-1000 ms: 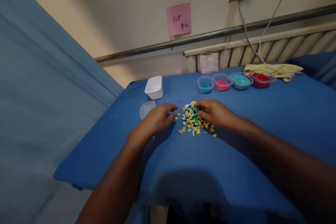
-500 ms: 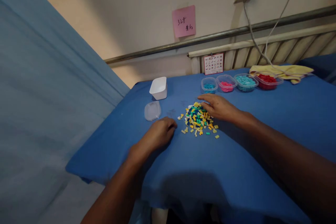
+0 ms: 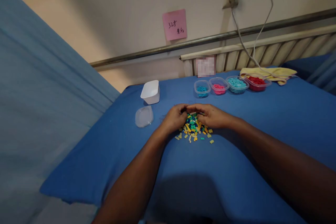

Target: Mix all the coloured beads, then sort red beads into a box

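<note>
A loose pile of small plastic building pieces (image 3: 193, 126), yellow, green, blue and white, lies on the blue-covered table (image 3: 189, 164). My left hand (image 3: 176, 117) curves around the pile's left and far side. From the right, my right hand (image 3: 208, 114) cups the far and right side. The fingertips of both hands meet behind the heap, with the fingers stretched out and the thumbs apart from them. The far part of the pile is hidden by the hands. A few pieces lie scattered on the near side.
A white tub (image 3: 151, 92) and a clear lid (image 3: 144, 116) are at the left. Clear containers of blue (image 3: 202, 89), pink (image 3: 218, 86), turquoise (image 3: 237, 85) and red pieces (image 3: 256, 83) line the back right, beside a yellow cloth (image 3: 280, 73). A curtain (image 3: 52, 87) hangs left.
My left hand has moved right and away from me, from beside the pile to its far left edge. My right hand stays around the far side, and the fingertips now meet.
</note>
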